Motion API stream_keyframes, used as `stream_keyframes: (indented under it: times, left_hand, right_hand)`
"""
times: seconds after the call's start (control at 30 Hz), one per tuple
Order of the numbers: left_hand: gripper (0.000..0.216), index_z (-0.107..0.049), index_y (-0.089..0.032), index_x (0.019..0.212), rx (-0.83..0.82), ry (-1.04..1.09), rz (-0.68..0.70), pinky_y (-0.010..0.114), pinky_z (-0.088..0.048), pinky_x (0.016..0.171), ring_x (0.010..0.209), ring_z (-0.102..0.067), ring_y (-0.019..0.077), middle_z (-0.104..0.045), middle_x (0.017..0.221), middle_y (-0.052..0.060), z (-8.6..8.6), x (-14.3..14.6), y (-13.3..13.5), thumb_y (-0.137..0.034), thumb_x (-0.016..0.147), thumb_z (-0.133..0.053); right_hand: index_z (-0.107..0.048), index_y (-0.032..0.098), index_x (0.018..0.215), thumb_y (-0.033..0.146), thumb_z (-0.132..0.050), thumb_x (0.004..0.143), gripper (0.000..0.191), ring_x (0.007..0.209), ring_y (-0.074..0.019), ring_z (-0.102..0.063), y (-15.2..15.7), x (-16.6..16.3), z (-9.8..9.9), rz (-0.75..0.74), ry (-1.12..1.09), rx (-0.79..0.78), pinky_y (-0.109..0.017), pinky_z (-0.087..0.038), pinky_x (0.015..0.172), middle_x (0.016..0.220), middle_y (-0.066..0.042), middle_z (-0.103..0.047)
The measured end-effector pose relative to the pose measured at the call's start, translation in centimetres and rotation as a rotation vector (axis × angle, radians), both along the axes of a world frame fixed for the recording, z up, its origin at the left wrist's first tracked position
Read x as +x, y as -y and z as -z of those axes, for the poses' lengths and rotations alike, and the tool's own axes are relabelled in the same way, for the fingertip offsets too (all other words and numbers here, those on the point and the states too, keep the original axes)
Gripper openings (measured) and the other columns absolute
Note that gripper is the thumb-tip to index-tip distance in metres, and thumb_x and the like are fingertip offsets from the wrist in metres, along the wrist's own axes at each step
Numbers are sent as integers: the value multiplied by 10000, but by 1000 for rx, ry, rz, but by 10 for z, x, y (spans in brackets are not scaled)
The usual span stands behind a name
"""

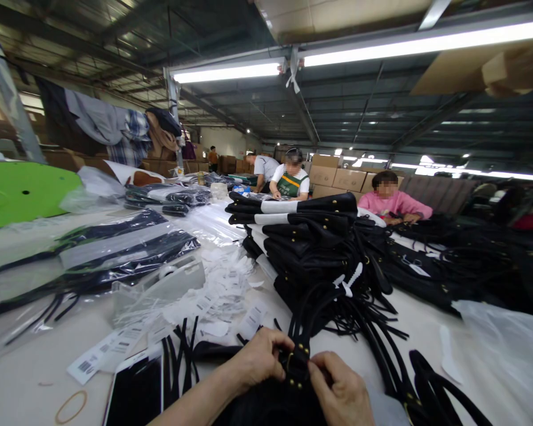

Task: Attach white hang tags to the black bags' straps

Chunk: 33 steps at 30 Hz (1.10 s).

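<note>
Head view: both hands at bottom centre, on a black bag [275, 408] at the near table edge. Left hand [260, 358] pinched the strap tab [298, 362] from the left, fingers curled tight. Right hand [340, 387] gripped the same tab from the right, fingertips [314, 368] just touching its edge. Brass studs between both sets of fingers. Barcode tags [111, 349] lay left of the hands, print too small to read. Phone [135, 393] face up beside the left forearm. Bag stack [311, 236] further back.
</note>
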State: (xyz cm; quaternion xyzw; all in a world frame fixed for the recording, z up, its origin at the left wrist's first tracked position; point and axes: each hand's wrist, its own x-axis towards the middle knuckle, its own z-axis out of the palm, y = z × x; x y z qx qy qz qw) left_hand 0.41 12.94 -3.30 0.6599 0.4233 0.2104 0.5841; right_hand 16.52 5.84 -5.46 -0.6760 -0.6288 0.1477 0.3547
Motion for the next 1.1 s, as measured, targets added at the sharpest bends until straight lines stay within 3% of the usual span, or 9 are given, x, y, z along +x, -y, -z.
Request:
stream_keyframes:
  times: [0.07,0.27,0.37,0.47,0.6,0.73,0.83,1.1]
  left_hand:
    - [424,-681,-166,834,-39,38,25,212,-145,440,449,-264,57,-364,456,-82,-4,-2,2,-54,446,-551]
    - [361,-690,-127,781,-31,175,58,189,-286,515,549,-431,84,-540,574,-32,-1,1,0,-65,480,-498]
    - [321,-693,-127,730,65,113,30,209,-337,554,563,-472,105,-549,559,-28,5,4,0,-68,495,-482]
    - [318,-693,-151,735,263,-30,-29,230,-382,638,658,-537,134,-609,650,-2,5,4,1,-51,533,-469]
    - [272,-676,-177,773,721,-381,-48,273,-390,699,745,-555,168,-637,725,39,-1,-4,3,-71,687,-440]
    - [274,-650,-185,744,914,-581,-65,285,-377,674,729,-544,172,-618,701,39,-9,-23,1,-55,755,-409]
    - [287,-637,-192,761,923,-621,-73,289,-368,689,753,-543,168,-614,717,27,-14,-39,1,-21,750,-406]
    - [254,-624,-194,780,869,-649,-74,299,-365,703,767,-538,171,-615,741,17,-17,-52,8,-32,757,-430]
  right_hand:
    - [-557,257,710,427,-372,804,268,663,-164,-551,-1,0,1,-40,-45,-66,-273,-374,630,692,39,-592]
    - [-556,280,735,427,-355,834,268,680,-172,-569,-1,3,6,-37,2,-78,-272,-388,619,723,45,-610]
    - [-558,284,786,387,-378,848,216,655,-182,-556,0,4,9,-21,154,35,-285,-374,607,739,36,-613]
    - [-542,249,826,277,-364,861,183,627,-190,-510,0,3,8,16,323,273,-309,-334,619,742,2,-596]
    - [-522,216,862,111,-385,805,182,628,-174,-501,-1,3,4,-123,471,428,-335,-295,667,674,-3,-561]
    - [-531,228,872,79,-444,715,233,718,-194,-524,-1,3,3,-65,423,363,-403,-284,791,709,1,-585]
    - [-541,243,896,94,-461,681,274,769,-199,-532,0,0,4,-55,385,327,-437,-255,864,757,10,-604]
    - [-552,215,974,134,-314,693,377,954,-194,-530,-1,12,9,108,185,97,-383,-359,857,995,-18,-604]
